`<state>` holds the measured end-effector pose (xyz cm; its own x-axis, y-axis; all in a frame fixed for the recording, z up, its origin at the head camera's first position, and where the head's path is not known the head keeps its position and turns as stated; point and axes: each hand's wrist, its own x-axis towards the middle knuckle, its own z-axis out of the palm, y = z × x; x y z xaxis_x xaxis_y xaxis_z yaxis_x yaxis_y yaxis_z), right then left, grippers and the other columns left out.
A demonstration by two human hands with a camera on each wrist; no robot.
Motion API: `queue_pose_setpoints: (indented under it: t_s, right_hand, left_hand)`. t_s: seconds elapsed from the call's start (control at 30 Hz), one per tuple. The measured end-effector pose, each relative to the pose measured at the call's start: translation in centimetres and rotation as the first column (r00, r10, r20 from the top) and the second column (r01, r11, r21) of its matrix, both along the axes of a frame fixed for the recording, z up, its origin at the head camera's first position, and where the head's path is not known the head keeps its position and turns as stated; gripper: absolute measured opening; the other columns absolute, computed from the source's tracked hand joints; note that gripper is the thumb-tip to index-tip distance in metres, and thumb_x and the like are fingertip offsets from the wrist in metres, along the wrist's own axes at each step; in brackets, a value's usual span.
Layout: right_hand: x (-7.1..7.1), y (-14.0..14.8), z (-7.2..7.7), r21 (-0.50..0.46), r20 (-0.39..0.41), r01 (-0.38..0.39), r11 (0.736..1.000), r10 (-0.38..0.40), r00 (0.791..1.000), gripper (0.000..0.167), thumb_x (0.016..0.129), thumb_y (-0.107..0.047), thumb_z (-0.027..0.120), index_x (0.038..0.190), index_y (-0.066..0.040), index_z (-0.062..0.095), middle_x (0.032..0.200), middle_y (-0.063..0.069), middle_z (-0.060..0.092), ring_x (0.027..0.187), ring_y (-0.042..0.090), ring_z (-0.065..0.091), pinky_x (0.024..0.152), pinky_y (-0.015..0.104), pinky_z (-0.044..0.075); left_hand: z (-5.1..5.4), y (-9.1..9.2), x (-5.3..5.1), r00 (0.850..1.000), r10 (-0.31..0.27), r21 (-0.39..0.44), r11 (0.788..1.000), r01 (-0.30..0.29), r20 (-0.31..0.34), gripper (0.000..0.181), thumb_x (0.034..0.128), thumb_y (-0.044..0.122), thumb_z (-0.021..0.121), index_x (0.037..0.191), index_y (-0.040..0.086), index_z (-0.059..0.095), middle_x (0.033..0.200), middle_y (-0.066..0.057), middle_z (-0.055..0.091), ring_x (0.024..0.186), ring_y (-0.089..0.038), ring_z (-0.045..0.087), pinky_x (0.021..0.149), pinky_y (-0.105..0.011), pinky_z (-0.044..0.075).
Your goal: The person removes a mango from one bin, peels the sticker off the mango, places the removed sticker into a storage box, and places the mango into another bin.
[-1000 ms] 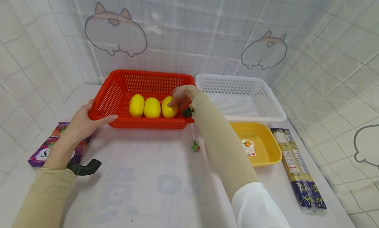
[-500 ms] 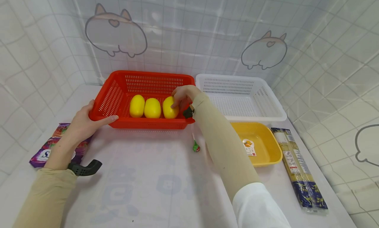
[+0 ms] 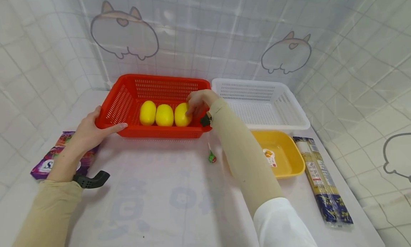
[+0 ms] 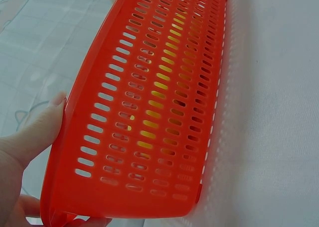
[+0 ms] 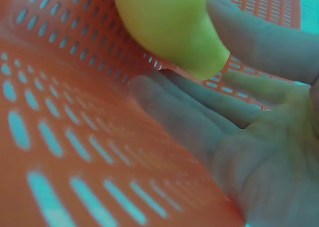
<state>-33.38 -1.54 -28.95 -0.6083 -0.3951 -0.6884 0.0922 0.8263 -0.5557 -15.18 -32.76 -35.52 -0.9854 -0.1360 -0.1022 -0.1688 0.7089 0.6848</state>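
Three yellow lemons stand in a row in the red basket [image 3: 160, 133]: a left lemon [image 3: 148, 113], a middle lemon [image 3: 164, 115] and a right lemon [image 3: 183, 114]. Beside the right lemon is my right hand [image 3: 199, 100], inside the basket. In the right wrist view, its fingers [image 5: 174, 115] extend fairly straight below the lemon [image 5: 169, 33], and the thumb tip overlaps the lemon's side; contact is unclear. My left hand [image 3: 88, 131] grips the basket's near left corner, thumb on the front rim and fingers round the side.
Right of the red basket is a white basket [image 3: 306, 124], with a yellow tray [image 3: 284, 159] before it. Packs of noodles [image 3: 321, 183] lie at far right. A lollipop [image 3: 212, 157] lies on the table [image 3: 160, 190]. A purple packet [image 3: 45, 165] is under the left forearm.
My right fingers have drawn back slightly rightward from the right lemon. The left hand keeps its hold on the basket, and the lemons stay in the same row.
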Motion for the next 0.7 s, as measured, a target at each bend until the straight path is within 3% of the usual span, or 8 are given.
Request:
queue_pose_setpoints:
  t_s: [0.27, 0.47, 0.7]
  right_hand:
    - [-0.3, 0.4, -0.1, -0.057, -0.031, 0.000, 0.998, -0.002, 1.000, 0.076, 0.095, -0.010, 0.066, 0.159, -0.010, 0.023, 0.158, 0.010, 0.035, 0.130, 0.030, 0.055, 0.111, 0.040, 0.044]
    - [0.2, 0.6, 0.0, -0.058, -0.121, -0.017, 0.998, 0.010, 0.993, 0.072, 0.095, -0.013, 0.067, 0.156, -0.010, 0.030, 0.155, 0.008, 0.037, 0.127, 0.028, 0.057, 0.109, 0.038, 0.047]
    - [1.0, 0.7, 0.3, -0.056, -0.242, -0.044, 0.997, 0.029, 0.970, 0.070, 0.094, -0.016, 0.069, 0.154, -0.008, 0.034, 0.154, 0.009, 0.038, 0.119, 0.025, 0.059, 0.102, 0.032, 0.052]
  left_hand:
    - [-0.2, -0.2, -0.2, 1.000, -0.010, 0.001, 1.000, 0.010, -0.006, 0.120, 0.0856, 0.070, 0.060, 0.157, 0.009, -0.013, 0.159, -0.037, 0.009, 0.131, -0.055, 0.027, 0.100, -0.076, 0.035]
    - [-0.1, -0.2, -0.2, 1.000, -0.003, 0.000, 1.000, 0.003, 0.003, 0.121, 0.0848, 0.072, 0.060, 0.157, 0.009, -0.014, 0.160, -0.036, 0.007, 0.132, -0.055, 0.026, 0.099, -0.076, 0.035]
    - [-0.2, -0.2, -0.1, 1.000, -0.001, -0.014, 1.000, 0.001, 0.003, 0.121, 0.0845, 0.072, 0.060, 0.157, 0.009, -0.014, 0.158, -0.038, 0.008, 0.130, -0.056, 0.026, 0.098, -0.075, 0.037]
